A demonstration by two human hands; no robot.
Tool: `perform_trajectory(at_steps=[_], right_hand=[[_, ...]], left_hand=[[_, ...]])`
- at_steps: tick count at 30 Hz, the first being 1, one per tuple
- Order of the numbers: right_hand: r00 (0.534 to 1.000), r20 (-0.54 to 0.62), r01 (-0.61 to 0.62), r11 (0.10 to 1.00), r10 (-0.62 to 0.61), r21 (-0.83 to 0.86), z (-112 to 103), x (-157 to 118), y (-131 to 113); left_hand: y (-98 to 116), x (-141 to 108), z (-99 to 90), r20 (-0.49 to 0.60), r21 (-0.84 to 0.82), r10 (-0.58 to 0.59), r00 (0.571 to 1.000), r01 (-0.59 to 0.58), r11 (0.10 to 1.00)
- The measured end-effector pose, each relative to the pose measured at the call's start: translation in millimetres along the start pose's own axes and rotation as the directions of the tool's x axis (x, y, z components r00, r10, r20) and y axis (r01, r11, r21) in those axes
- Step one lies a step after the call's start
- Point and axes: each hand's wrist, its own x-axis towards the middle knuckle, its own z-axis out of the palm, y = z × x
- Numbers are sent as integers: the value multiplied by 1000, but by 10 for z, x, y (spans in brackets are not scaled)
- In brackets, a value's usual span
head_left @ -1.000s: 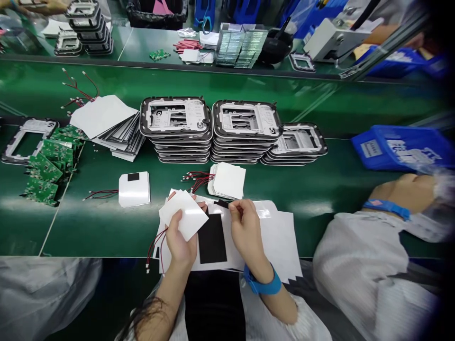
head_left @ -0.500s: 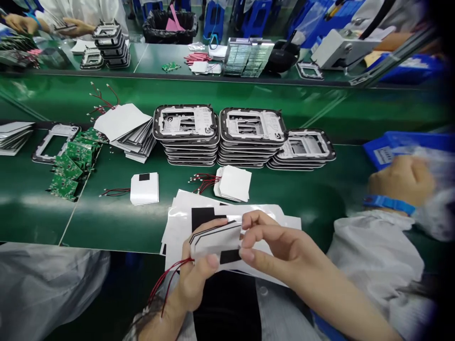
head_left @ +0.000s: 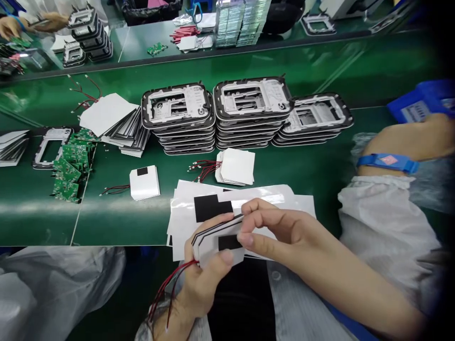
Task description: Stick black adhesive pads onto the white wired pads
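My left hand (head_left: 208, 279) is closed around a small stack of white backlight panels (head_left: 210, 247) with dark edges and cut corners. Red and black wires (head_left: 161, 289) trail from the panels' left end over my wrist. A black sticker (head_left: 229, 242) lies on the front panel's face. My right hand (head_left: 273, 227) pinches thumb and forefinger at the right end of this sticker; the exact contact is partly hidden by the fingers. Below both hands, glossy white sheets (head_left: 185, 213) with black rectangles lie on the bench.
Beyond the sheets sit wired white panels in two small piles (head_left: 235, 166) (head_left: 144, 184). Stacked plastic frames (head_left: 177, 123) line the back. Green circuit boards (head_left: 73, 163) and more white panels (head_left: 110, 113) lie left. A co-worker's arm with a blue wristband (head_left: 387, 162) is at right.
The view has shifted down and tilted slightly. My right thumb and forefinger now overlap the sticker's right end. The co-worker's hand at right has moved further out.
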Motion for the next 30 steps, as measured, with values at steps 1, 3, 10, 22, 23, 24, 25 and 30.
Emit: perform_trajectory(at_steps=[1,3,10,22,23,24,25,30], right_hand=[[1000,3,-2,1000,2,4,-1,-3,0],[1000,2,-7,1000,7,6,-4,-9,-5],[1000,-19,4,1000,-4,-5,15,-26,-7],[987,72,-148,987,143,61,14,-48,-62],[986,76,-152,986,146,71,15,-44,-59],[986,80,-154,985,147,80,16,-40,-54],[986,85,-154,984,147,86,17,-37,-49],[987,86,-145,984,137,104,17,-37,-22]], left_hand=[[-2,-4,5,16,42,10,1000,-11,999],[2,-14,23,18,109,36,999,-37,993],[-40,-26,-3,10,129,47,999,-48,991],[-72,-35,-80,95,159,41,995,-56,986],[-72,-35,-81,95,165,40,995,-55,985],[-72,-33,-82,93,171,37,995,-52,984],[-74,-31,-83,90,175,34,995,-50,983],[-80,-21,-84,65,194,26,998,-38,980]])
